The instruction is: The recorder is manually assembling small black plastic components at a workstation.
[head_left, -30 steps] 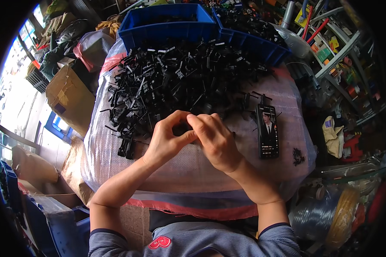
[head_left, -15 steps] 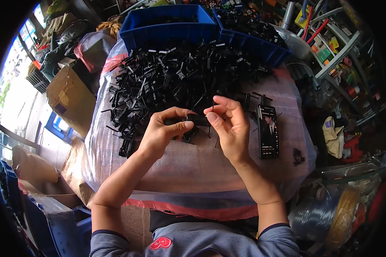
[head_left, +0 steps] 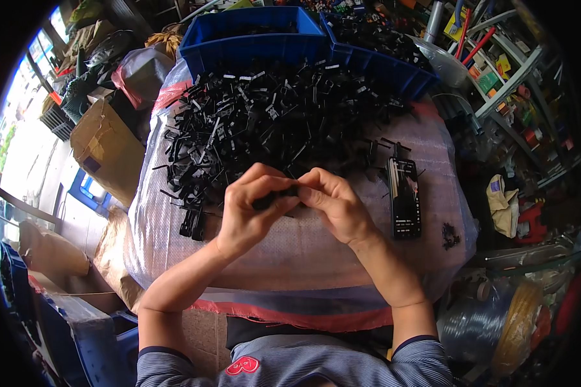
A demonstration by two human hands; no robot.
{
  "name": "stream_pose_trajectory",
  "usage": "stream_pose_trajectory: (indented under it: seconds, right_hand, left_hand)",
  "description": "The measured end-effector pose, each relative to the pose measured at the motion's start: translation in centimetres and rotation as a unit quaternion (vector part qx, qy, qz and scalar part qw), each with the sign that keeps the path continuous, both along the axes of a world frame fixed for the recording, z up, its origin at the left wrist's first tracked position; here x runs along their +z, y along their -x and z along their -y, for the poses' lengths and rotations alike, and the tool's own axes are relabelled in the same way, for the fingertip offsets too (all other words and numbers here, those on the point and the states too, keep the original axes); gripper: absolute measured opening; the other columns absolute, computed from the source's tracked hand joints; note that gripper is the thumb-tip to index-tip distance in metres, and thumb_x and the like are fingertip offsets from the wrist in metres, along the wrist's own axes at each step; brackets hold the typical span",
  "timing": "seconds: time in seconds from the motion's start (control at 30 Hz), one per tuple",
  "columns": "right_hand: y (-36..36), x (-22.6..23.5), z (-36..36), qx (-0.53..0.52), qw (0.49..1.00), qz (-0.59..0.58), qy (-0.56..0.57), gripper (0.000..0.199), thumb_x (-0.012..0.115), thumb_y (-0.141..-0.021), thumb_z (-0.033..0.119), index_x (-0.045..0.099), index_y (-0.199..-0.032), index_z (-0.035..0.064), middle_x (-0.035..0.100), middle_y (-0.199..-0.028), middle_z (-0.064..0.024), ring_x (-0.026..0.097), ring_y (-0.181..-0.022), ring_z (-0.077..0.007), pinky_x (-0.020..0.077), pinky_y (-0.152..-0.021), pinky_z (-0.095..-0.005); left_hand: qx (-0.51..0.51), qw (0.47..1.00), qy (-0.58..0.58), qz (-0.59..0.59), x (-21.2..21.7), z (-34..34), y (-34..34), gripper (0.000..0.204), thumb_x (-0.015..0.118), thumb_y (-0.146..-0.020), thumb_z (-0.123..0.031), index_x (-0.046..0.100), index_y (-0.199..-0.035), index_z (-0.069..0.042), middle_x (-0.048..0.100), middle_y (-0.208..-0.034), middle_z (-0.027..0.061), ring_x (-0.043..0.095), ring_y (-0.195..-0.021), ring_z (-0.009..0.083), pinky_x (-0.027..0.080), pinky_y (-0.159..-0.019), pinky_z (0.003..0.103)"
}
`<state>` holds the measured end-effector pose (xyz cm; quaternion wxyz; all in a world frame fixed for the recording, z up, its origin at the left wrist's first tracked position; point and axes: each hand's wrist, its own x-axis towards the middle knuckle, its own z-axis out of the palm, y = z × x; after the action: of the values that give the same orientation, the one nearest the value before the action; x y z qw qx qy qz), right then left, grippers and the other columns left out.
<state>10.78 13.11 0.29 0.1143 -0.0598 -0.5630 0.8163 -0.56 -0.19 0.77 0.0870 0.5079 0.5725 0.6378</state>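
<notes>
My left hand (head_left: 248,205) is closed around a small black plastic part (head_left: 274,196), in front of a heap of similar parts (head_left: 258,122). My right hand (head_left: 334,201) meets it, thumb and forefinger pinched at the part's right end. The fingers cover most of the part, so its exact shape is hidden, as is anything else between the right fingertips. To the right of my hands lies a phone (head_left: 403,200) with its screen lit. A few loose black parts (head_left: 373,155) rest just beyond it.
Two blue bins, one at the back (head_left: 252,48) and one at the back right (head_left: 384,68), border the heap. A woven plastic sheet (head_left: 290,258) covers the work surface. Tiny black pieces (head_left: 450,237) lie at the right edge. A clear wire spool (head_left: 478,319) stands lower right.
My right hand has come down and left, from apart to touching the part in my left hand. My left fingers have curled further round it. The phone's screen picture has changed.
</notes>
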Motion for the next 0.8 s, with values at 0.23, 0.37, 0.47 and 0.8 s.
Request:
stream_pose_trajectory:
  seconds: [0.23,0.37,0.47,0.8]
  right_hand:
    - [0.2,1.0,0.2,-0.044,0.97,0.018,-0.237,0.023,0.058,-0.088,0.018,0.054,-0.103,0.001,0.057,-0.09,0.0002,0.05,-0.084,-0.0062,0.0408,-0.073,-0.0203]
    - [0.5,0.6,1.0,-0.172,0.768,-0.153,-0.598,0.053,0.075,-0.068,0.013,0.05,-0.113,-0.0012,0.055,-0.103,-0.0136,0.056,-0.093,-0.0262,0.0473,-0.077,-0.0292]
    - [0.7,1.0,1.5,-0.234,0.683,-0.155,-0.674,0.051,0.074,-0.065,0.007,0.052,-0.11,-0.0021,0.055,-0.098,-0.0132,0.056,-0.086,-0.0285,0.0483,-0.072,-0.0313]
    - [0.7,-0.4,1.9,-0.227,0.632,-0.101,-0.734,0.04,0.061,-0.072,-0.003,0.049,-0.11,-0.0052,0.05,-0.083,-0.012,0.053,-0.075,-0.0263,0.0466,-0.066,-0.0337]
  left_hand:
    - [-0.013,0.989,0.057,0.136,0.1,0.2,0.8,0.018,0.07,-0.073,-0.004,0.062,-0.087,0.003,0.06,-0.082,0.0055,0.059,-0.071,0.0124,0.047,-0.063,0.024]
    - [0.004,0.932,0.089,0.351,0.0,-0.1,1.5,0.019,0.068,-0.078,-0.017,0.063,-0.086,0.0,0.055,-0.064,-0.0005,0.046,-0.055,0.0055,0.036,-0.05,0.019]
    - [-0.042,0.92,0.112,0.372,-0.3,-0.2,1.0,0.019,0.068,-0.079,-0.018,0.064,-0.085,-0.001,0.055,-0.065,-0.0014,0.045,-0.054,0.005,0.034,-0.049,0.019]
    - [0.006,0.951,0.136,0.277,-0.7,-0.1,-0.5,0.021,0.067,-0.08,-0.017,0.063,-0.09,0.001,0.061,-0.077,-0.0005,0.05,-0.069,0.0031,0.041,-0.06,0.019]
